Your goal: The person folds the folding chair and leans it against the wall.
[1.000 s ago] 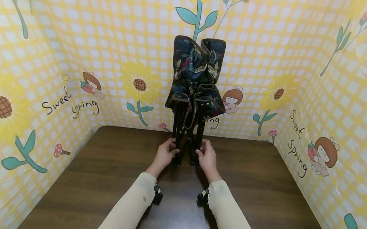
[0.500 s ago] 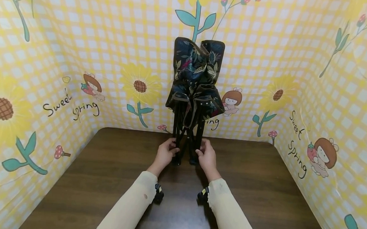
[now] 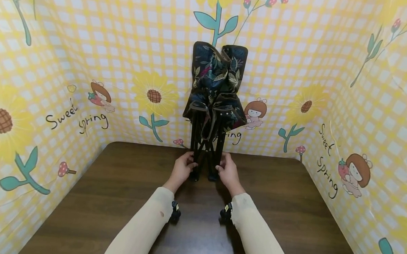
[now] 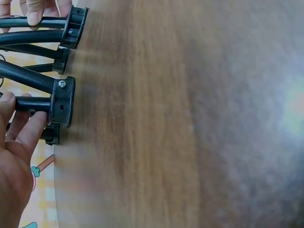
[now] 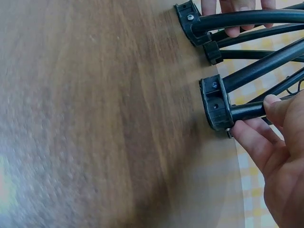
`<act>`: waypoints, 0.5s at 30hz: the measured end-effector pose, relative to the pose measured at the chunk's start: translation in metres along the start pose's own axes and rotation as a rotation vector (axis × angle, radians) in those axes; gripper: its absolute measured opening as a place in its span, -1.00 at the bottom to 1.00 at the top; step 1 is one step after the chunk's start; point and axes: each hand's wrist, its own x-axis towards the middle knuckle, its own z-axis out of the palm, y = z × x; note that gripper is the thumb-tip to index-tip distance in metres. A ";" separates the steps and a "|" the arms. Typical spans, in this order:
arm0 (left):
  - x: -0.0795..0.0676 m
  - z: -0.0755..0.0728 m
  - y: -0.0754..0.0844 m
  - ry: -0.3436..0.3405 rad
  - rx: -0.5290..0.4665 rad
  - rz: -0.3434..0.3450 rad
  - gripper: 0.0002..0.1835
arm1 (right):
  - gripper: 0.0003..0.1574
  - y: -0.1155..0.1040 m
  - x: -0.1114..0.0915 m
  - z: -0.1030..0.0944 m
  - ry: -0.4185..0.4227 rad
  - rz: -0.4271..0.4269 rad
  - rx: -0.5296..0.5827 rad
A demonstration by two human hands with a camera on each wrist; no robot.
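A small folding chair (image 3: 214,78) in dark leaf-patterned fabric stands folded and upright near the far edge of the table. Its black tubular legs cross low down and end in black plastic feet (image 4: 62,108). My left hand (image 3: 182,167) grips a left leg just above its foot, thumb on the near side and fingers behind. On the other side my right hand (image 3: 229,172) pinches a right leg (image 5: 249,111) at about the same height. In the right wrist view, thumb and fingers lie on either side of that tube. The seat fabric hangs bunched between the upper tubes.
The brown wooden table (image 3: 118,199) spreads out in front of the chair and to both sides. A yellow checked cloth (image 3: 277,69) with flowers and cartoon figures walls in the back and sides. Each wrist carries a small black camera (image 3: 175,212).
Both hands keep their grip on the chair legs. The view shifts slightly, and the legs stand slightly nearer the far edge of the table.
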 end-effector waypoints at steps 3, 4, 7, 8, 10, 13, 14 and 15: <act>0.001 -0.001 -0.002 0.006 0.002 0.014 -0.54 | -0.34 -0.001 0.000 0.002 0.003 0.004 -0.001; 0.001 -0.001 -0.001 0.009 0.005 0.017 -0.54 | -0.33 -0.001 0.001 0.003 0.005 0.004 -0.001; 0.001 -0.002 0.002 0.016 0.013 0.009 -0.54 | -0.32 -0.001 0.002 0.005 0.018 0.007 0.004; 0.001 -0.002 0.004 0.017 0.015 0.003 -0.54 | -0.32 -0.001 0.002 0.006 0.024 0.010 0.003; 0.001 -0.002 0.006 0.016 0.015 -0.012 -0.54 | -0.31 0.000 0.002 0.006 0.037 0.014 -0.003; 0.001 -0.001 0.007 0.016 0.005 -0.030 -0.53 | -0.32 0.001 0.003 0.007 0.053 0.019 -0.015; 0.001 -0.001 0.006 0.016 0.001 -0.033 -0.53 | -0.32 0.001 0.003 0.008 0.055 0.016 -0.017; 0.001 -0.001 0.006 0.017 -0.001 -0.034 -0.53 | -0.32 0.001 0.003 0.008 0.059 0.015 -0.018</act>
